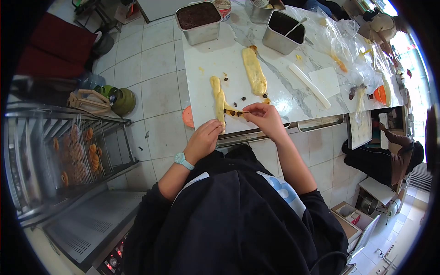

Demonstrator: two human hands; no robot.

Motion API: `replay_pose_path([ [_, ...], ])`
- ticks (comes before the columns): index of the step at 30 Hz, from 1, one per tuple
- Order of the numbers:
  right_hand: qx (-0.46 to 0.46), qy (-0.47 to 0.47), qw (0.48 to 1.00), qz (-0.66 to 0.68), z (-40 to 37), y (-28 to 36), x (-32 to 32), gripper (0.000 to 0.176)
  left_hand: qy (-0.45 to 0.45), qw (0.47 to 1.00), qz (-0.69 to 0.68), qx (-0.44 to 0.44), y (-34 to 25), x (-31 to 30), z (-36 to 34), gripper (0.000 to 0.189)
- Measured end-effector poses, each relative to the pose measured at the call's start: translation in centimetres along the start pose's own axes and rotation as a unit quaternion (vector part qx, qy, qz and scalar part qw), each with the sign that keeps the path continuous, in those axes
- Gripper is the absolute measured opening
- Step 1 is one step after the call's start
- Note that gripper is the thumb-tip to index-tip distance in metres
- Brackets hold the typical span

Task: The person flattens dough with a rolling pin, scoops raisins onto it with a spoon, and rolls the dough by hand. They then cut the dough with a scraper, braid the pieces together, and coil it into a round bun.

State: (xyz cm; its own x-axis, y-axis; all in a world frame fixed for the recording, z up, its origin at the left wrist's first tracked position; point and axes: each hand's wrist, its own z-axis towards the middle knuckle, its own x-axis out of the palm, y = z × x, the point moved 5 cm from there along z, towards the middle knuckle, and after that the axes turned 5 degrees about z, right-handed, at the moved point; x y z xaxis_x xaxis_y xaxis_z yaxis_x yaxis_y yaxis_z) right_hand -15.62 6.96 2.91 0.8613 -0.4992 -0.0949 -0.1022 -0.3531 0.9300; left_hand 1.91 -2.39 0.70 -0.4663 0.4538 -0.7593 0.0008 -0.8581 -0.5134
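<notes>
A strip of yellow dough (217, 91) lies lengthwise near the table's left edge, its upper part twisted. My left hand (205, 140), with a pale blue watch on the wrist, pinches the strip's lower end at the front edge. From its lower half a second strand (234, 112), with dark filling or raisins on it, branches to the right. My right hand (266, 120) pinches the free end of that strand between thumb and fingers. Beyond the hands rests a flat, oblong dough piece (254, 73) with brown filling at its upper end. A few dark raisins (244, 98) are scattered between.
Metal pans with dark fillings (198, 17) (285, 33) stand at the back. A white rod (309, 85) and a white sheet (326, 80) lie right, beside plastic bags (353, 50). Left is a rack (87, 151) of baked goods. Other people (389, 151) are at far right.
</notes>
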Motion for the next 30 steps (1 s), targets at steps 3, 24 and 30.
replay_pose_path([
  [3, -0.013, 0.029, 0.999, 0.041, -0.4, 2.0, 1.1, 0.02, -0.039, 0.995, -0.063, -0.065, -0.5, -0.1, 0.1, 0.02],
  [24, -0.327, -0.132, 0.874, -0.333, 2.6, 0.4, 2.6, 0.023, -0.106, 0.853, -0.344, -0.378, 3.7, 1.8, -0.9, 0.023],
  [30, -0.26, -0.153, 0.904, -0.304, 7.8, -0.4, 2.7, 0.012, -0.109, 0.916, -0.208, -0.326, 2.4, 0.9, -0.2, 0.025],
])
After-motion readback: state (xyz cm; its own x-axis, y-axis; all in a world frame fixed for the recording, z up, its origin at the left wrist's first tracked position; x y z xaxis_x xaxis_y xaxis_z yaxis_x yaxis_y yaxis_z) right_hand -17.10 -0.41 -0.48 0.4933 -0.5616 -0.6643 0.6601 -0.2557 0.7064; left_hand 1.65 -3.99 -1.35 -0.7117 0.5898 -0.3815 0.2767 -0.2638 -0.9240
